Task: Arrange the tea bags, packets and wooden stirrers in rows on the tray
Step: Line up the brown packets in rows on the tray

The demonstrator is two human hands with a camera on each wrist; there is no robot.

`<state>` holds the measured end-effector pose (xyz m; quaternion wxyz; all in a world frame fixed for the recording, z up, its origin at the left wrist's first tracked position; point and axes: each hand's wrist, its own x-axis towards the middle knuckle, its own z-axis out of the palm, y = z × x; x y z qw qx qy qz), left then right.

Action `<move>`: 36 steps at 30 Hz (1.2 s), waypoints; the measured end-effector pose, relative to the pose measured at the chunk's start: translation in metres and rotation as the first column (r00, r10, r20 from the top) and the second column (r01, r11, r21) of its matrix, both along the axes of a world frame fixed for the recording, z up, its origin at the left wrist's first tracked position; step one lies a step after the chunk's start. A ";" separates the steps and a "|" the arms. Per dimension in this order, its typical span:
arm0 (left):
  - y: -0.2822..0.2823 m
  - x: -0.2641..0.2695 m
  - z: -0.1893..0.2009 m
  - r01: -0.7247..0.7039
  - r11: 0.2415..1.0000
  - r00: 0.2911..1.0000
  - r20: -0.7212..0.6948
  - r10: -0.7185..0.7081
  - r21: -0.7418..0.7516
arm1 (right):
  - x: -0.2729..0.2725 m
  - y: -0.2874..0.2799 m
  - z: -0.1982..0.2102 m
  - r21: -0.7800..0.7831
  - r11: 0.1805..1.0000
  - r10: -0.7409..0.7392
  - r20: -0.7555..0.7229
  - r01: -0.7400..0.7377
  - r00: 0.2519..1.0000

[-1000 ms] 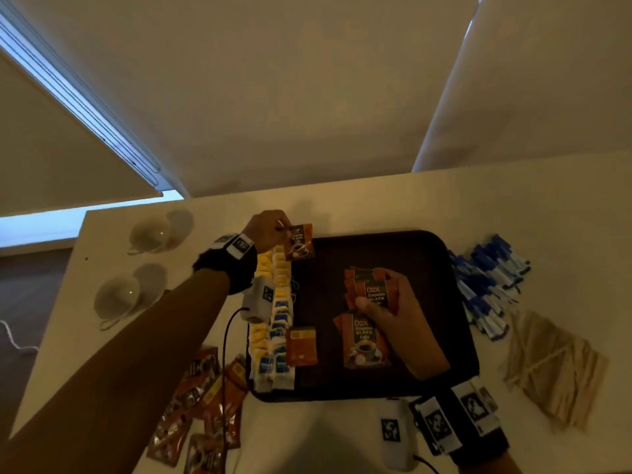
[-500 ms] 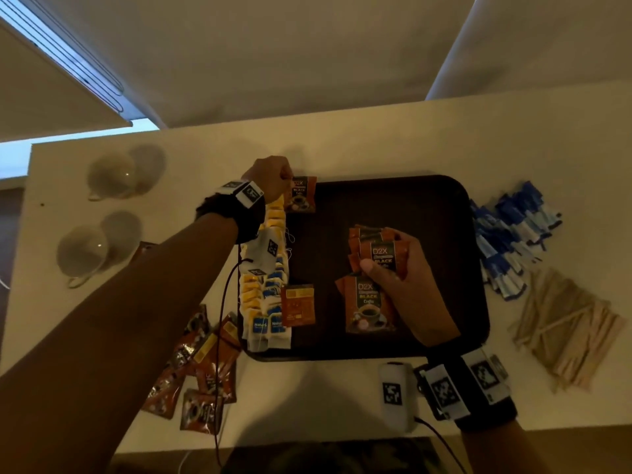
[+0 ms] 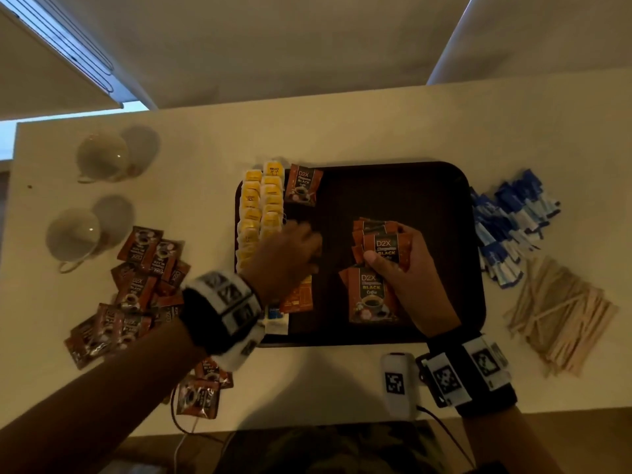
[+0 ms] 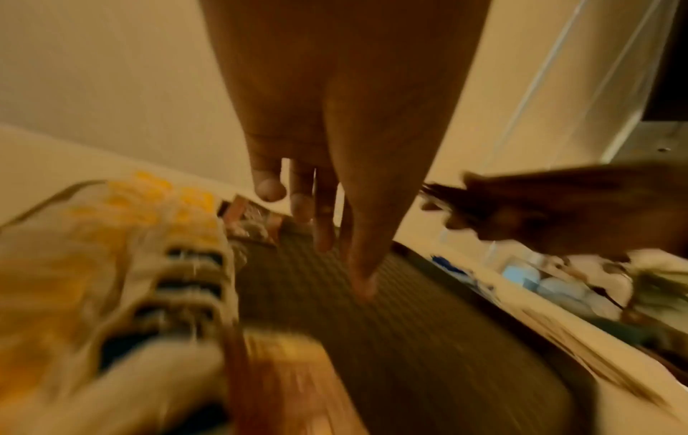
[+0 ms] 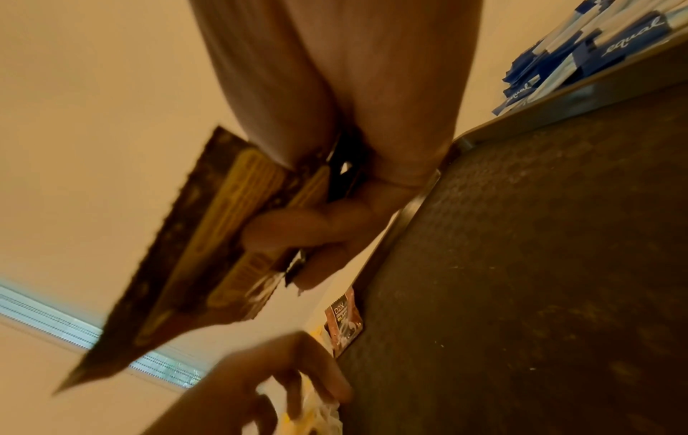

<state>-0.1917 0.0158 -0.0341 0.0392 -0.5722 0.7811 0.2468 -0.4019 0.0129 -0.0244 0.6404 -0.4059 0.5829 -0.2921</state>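
A dark tray (image 3: 427, 179) lies on the table. Two rows of yellow tea bags (image 3: 261, 206) run down its left side. One coffee packet (image 3: 303, 184) lies at the tray's far left corner. My left hand (image 3: 290, 248) hovers over the tray beside the tea bags, fingers straight and holding nothing (image 4: 324, 223). My right hand (image 3: 407, 268) grips a stack of coffee packets (image 3: 383, 241) above the tray's middle (image 5: 208, 250). Another coffee packet (image 3: 371, 295) lies under that hand. An orange packet (image 3: 301, 295) lies partly hidden under my left wrist.
Loose coffee packets (image 3: 136, 285) are scattered left of the tray. Blue sweetener packets (image 3: 509, 224) and wooden stirrers (image 3: 561, 316) lie to its right. Two white cups (image 3: 99, 159) stand at the far left. A tagged white device (image 3: 398, 381) sits at the front edge.
My left hand let go of the coffee packet at the tray's far left corner and drew back toward me over the tray. My right hand kept its stack.
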 end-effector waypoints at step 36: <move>-0.083 0.044 -0.019 -0.372 0.916 0.871 -0.285 0.401 0.152 | 0.017 0.004 -0.010 0.078 0.994 0.072 0.030 -0.074 0.997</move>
